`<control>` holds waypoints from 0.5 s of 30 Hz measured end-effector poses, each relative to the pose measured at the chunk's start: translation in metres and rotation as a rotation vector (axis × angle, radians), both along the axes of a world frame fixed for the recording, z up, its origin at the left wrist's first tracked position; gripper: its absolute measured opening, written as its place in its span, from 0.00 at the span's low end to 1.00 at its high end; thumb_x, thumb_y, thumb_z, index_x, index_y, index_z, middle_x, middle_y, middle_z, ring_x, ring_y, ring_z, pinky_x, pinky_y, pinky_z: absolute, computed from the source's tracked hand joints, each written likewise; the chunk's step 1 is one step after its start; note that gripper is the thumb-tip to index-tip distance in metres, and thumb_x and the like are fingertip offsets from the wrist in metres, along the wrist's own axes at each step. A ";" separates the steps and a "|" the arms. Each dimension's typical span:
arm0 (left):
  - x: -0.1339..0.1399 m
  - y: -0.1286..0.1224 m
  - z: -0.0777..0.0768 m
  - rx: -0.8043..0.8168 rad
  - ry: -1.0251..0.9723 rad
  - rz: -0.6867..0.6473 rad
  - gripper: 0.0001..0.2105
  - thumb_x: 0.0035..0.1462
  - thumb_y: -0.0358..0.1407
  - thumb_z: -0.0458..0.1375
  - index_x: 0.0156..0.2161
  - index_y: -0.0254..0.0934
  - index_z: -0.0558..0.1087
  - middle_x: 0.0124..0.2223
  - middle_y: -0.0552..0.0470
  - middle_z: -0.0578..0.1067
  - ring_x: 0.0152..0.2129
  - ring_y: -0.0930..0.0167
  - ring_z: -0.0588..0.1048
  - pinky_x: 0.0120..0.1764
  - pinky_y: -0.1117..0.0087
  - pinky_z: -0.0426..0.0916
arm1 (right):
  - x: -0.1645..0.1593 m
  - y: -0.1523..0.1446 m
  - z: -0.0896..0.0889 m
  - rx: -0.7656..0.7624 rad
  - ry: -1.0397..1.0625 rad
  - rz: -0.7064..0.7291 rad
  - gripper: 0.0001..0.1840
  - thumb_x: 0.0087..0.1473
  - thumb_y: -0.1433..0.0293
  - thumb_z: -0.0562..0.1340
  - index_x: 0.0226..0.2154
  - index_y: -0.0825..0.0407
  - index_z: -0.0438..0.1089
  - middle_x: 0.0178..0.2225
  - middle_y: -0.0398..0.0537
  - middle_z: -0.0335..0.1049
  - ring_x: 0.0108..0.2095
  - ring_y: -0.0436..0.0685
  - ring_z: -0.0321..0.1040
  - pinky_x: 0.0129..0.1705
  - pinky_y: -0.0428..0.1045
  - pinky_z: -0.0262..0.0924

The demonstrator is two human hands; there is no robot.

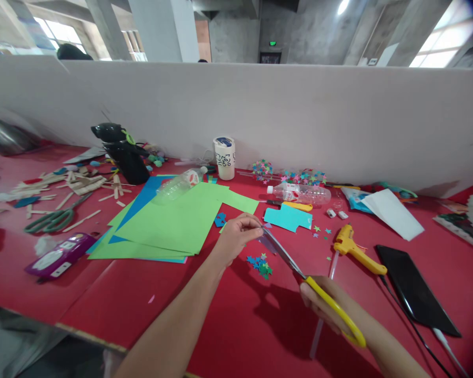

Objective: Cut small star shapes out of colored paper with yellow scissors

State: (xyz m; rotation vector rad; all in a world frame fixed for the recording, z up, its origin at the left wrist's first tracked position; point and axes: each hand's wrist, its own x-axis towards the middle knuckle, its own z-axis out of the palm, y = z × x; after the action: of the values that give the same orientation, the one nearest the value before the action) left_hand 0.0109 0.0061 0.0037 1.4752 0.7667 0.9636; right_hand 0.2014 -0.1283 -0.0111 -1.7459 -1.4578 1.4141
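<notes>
My right hand [325,302] grips a pair of scissors [335,307] by its yellow handles. The blades point up and to the left and reach the fingertips of my left hand [240,233]. Between thumb and finger, that hand pinches a small purple piece of paper [268,243], which lies along the blades; its exact edge is partly hidden. Just below, several blue and green paper stars [262,265] lie in a little heap on the red table [236,325]. A cut sheet of light blue paper [286,216] lies beyond the blades.
Green paper sheets [173,220] and a plastic bottle [183,181] lie left. Behind stand a patterned cup [224,157] and a black flask [124,155]. Another bottle [299,193], a yellow glue gun [357,251] with its cord and a black tablet [415,289] are right. Green-handled scissors [51,220] lie far left.
</notes>
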 end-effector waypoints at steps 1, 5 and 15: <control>0.000 0.000 0.000 -0.001 0.004 0.005 0.04 0.45 0.32 0.58 0.24 0.34 0.72 0.34 0.50 0.68 0.34 0.72 0.67 0.36 0.73 0.60 | -0.001 0.000 0.000 -0.001 0.003 0.005 0.30 0.45 0.40 0.48 0.19 0.51 0.53 0.11 0.31 0.44 0.09 0.41 0.40 0.10 0.40 0.37; 0.000 0.000 -0.001 -0.013 0.018 0.029 0.04 0.45 0.33 0.58 0.23 0.34 0.71 0.34 0.50 0.69 0.34 0.71 0.67 0.37 0.73 0.60 | -0.001 0.001 -0.002 -0.004 0.001 0.030 0.27 0.49 0.44 0.49 0.19 0.50 0.52 0.09 0.31 0.45 0.08 0.42 0.42 0.11 0.41 0.37; 0.005 -0.003 0.000 -0.119 -0.057 0.062 0.04 0.43 0.33 0.59 0.24 0.34 0.72 0.30 0.53 0.69 0.27 0.74 0.66 0.34 0.73 0.60 | 0.000 0.001 -0.014 -0.020 0.106 -0.003 0.30 0.45 0.40 0.47 0.21 0.51 0.55 0.09 0.30 0.44 0.08 0.42 0.41 0.08 0.39 0.38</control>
State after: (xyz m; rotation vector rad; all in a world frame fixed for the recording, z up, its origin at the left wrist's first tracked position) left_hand 0.0155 0.0036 0.0040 1.3225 0.8189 0.9855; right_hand 0.2014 -0.1274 -0.0254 -1.6575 -1.3895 1.5009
